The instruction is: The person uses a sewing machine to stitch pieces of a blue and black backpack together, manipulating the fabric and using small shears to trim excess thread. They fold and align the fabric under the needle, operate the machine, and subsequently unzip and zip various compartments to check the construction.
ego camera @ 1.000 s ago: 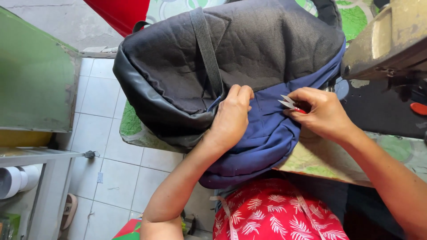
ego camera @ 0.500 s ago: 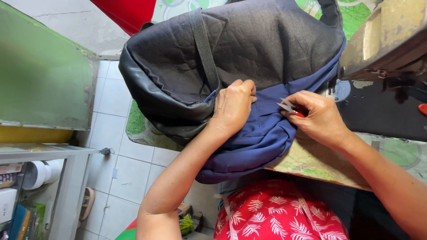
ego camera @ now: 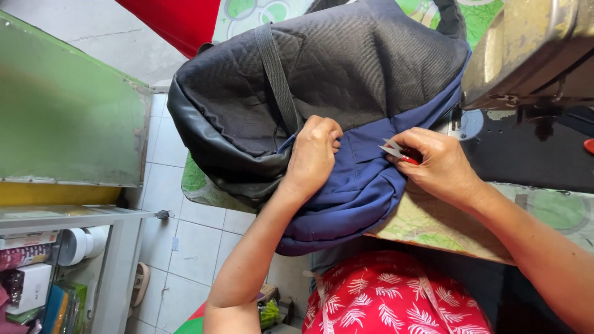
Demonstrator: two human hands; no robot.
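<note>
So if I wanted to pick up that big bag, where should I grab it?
Probably the dark strap running down the grey back of the backpack. It lies flat on top and uncovered, so come from above and hook your fingers under it. The blue part is busy: the left hand presses it, and the right hand holds small snips there.

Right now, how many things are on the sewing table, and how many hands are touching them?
Backpack: 1
Thread snips: 1
Sewing machine: 1
Hands: 2, the left hand pressing the backpack, the right hand holding the thread snips
Total: 5
</note>
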